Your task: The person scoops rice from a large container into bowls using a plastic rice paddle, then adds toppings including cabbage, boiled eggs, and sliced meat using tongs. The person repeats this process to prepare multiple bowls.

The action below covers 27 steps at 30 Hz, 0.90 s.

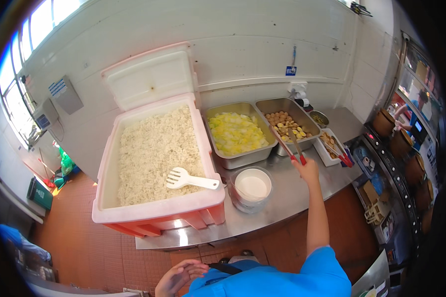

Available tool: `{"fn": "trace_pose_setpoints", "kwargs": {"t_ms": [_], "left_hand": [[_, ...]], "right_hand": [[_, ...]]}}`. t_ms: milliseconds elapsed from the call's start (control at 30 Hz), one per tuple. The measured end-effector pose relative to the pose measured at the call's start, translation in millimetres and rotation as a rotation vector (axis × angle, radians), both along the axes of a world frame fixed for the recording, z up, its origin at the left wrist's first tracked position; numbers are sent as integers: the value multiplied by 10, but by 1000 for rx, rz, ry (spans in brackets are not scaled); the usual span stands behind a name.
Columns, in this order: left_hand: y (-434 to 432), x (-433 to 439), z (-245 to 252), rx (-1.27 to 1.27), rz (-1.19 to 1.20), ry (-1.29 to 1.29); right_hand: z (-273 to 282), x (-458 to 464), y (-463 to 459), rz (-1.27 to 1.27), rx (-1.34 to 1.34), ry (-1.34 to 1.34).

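Note:
My right hand (307, 170) grips red-handled metal tongs (285, 144), whose arms are spread apart over the near edge of a steel pan of eggs (282, 122). Some of those eggs are halved and show yellow yolks. Left of it stands a steel pan of chopped cabbage (238, 133). A round white tub (253, 184) sits on a stack of clear plastic near the counter's front. My left hand (182, 274) is by my body at the bottom, fingers apart, holding nothing. A large insulated box of cooked rice (160, 152) has its lid raised, with a white slotted scoop (189, 180) across its corner.
A white tray (330, 146) of brown food holds a second pair of red-handled tongs (342, 157). Behind it is a small metal bowl (319, 118). Brown pots (401, 143) line a stove at right; a person (418, 111) shows beyond. The steel counter's front edge (252, 234) curves before me.

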<state>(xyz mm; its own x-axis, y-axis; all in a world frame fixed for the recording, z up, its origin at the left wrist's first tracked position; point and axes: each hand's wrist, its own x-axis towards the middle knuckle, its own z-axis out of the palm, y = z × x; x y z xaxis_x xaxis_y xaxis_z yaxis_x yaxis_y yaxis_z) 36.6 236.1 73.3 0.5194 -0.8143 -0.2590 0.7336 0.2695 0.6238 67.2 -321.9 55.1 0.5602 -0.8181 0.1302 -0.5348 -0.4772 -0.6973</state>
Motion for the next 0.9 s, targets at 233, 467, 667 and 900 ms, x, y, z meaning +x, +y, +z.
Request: {"fn": "trace_pose_setpoints", "kwargs": {"t_ms": [233, 467, 667, 900], "left_hand": [[-72, 79, -162, -76, 127, -99], [-411, 81, 22, -110, 217, -146], [-848, 269, 46, -157, 147, -154], [-1610, 636, -153, 138, -53, -199]], "right_hand": [[-92, 1535, -829, 28, -178, 400], [-328, 2061, -1048, 138, -290, 676], [-390, 1900, -841, 96, -811, 527], [-787, 1088, 88, 794, -466, 437]]}}
